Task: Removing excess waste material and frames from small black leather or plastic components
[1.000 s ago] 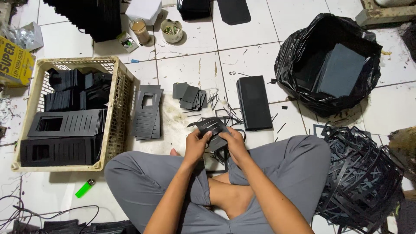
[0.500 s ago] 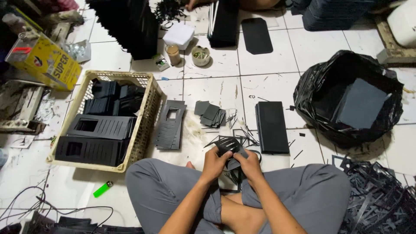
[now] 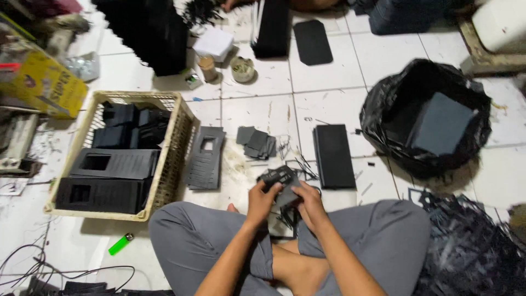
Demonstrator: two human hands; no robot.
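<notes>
I sit cross-legged on a white tiled floor in grey trousers. Both hands hold one small black card piece (image 3: 280,180) above my lap. My left hand (image 3: 262,200) grips its near left side. My right hand (image 3: 308,201) grips its near right side. Thin black offcut strips (image 3: 298,164) lie on the tile just beyond the hands. A flat stack of black sheets with a window cut-out (image 3: 205,158) lies to the left front. Several small black squares (image 3: 256,142) lie ahead, and a long black rectangular stack (image 3: 333,155) lies to the right front.
A woven basket (image 3: 174,143) of black cut-out boxes stands at left. A black bin bag (image 3: 424,118) holding dark sheets sits at right, with a heap of black scrap frames (image 3: 471,246) nearer. A green lighter (image 3: 120,244) and cables (image 3: 49,268) lie at lower left. A yellow box (image 3: 46,87) stands far left.
The view has tilted and shifted, so the floor ahead shows more. My hands stay together on the black piece and have turned it slightly.
</notes>
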